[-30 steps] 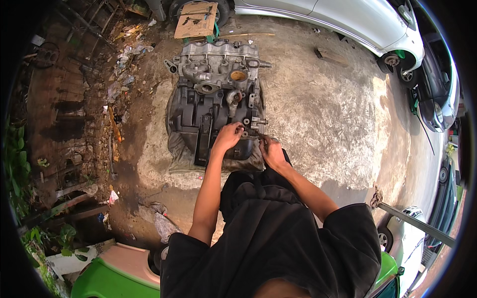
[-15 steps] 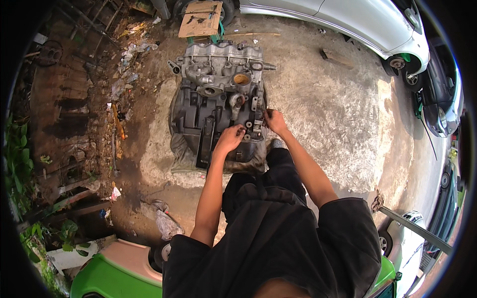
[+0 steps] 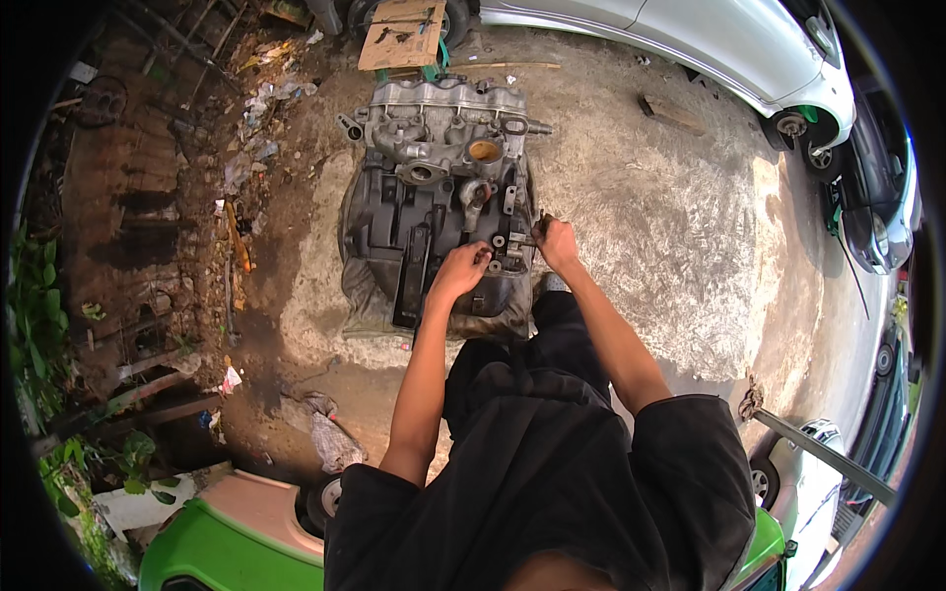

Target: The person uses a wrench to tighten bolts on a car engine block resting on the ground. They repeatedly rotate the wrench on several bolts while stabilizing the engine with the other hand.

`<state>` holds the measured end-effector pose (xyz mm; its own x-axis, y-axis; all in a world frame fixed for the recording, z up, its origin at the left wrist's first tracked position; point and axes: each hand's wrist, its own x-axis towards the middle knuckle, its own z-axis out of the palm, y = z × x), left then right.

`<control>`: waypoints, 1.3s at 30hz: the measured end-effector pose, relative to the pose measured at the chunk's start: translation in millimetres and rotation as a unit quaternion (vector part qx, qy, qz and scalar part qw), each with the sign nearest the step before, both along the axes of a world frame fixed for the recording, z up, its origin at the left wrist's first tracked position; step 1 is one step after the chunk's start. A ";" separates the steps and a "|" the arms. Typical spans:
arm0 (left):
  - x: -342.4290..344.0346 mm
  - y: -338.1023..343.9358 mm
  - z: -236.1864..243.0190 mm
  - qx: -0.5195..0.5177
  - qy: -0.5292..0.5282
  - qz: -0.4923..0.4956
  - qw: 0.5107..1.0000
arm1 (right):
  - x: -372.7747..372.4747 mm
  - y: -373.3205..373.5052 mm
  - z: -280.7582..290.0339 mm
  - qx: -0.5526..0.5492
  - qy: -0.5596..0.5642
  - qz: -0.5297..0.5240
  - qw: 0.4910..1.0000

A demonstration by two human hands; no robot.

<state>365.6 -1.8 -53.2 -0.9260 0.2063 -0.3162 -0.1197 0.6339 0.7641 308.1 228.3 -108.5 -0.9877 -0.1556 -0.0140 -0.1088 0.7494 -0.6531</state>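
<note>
A large engine (image 3: 389, 212) lies in front of me on a dark cloth, with a pale metal manifold (image 3: 424, 148) across its far part and a black plastic cover nearer me. My left hand (image 3: 458, 273) rests over the near right part of the engine, its fingers curled beside small round metal fittings (image 3: 499, 241). Whatever those fingertips grip is too small to make out. At the engine's right edge, my right hand (image 3: 556, 244) is closed, with a small dark piece (image 3: 541, 227) showing at its thumb and fingertips. Its kind cannot be told.
Beyond the engine, a cardboard sheet (image 3: 403, 39) with small dark parts on it lies near a car wheel. A silver car (image 3: 709, 49) stands at the far right, and a wooden block (image 3: 673, 113) lies on the concrete. Litter (image 3: 261, 123) lines the left side; a green vehicle (image 3: 227, 542) is behind me.
My right hand has shifted slightly right, away from the engine's edge, and the dark piece at its fingers shows more. The left hand stays nearly in place. The whole view has moved a little.
</note>
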 end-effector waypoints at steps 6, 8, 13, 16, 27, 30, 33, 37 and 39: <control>1.0 0.8 3.4 -0.014 -0.002 -0.011 1.000 | 44.2 14.5 11.9 -0.171 -0.041 -0.098 0.979; 0.6 0.8 3.3 -0.011 -0.010 -0.016 1.000 | 59.2 16.0 12.0 -0.210 -0.056 -0.112 0.970; -0.6 2.0 4.4 -0.029 -0.038 -0.024 0.999 | 98.5 12.1 19.8 -0.278 -0.090 -0.124 0.948; 1.4 3.4 7.0 -0.023 -0.024 -0.002 0.999 | 114.3 5.8 24.1 -0.254 -0.089 -0.097 0.958; 2.2 2.7 7.8 -0.045 -0.030 -0.038 0.998 | 129.1 -1.2 27.5 -0.163 -0.026 -0.127 0.978; 2.3 3.0 10.8 -0.055 -0.024 -0.045 0.997 | 134.4 -5.0 29.5 -0.177 -0.037 -0.103 0.978; 3.4 3.5 13.1 -0.041 -0.016 -0.041 0.998 | 137.6 -9.6 30.2 -0.180 -0.037 -0.091 0.979; 3.7 3.3 12.8 -0.045 -0.010 -0.045 0.998 | 135.7 -8.1 34.3 -0.196 -0.049 -0.087 0.976; 2.6 4.7 12.5 -0.040 -0.023 -0.029 0.999 | 133.5 -6.9 38.1 -0.195 -0.070 -0.084 0.975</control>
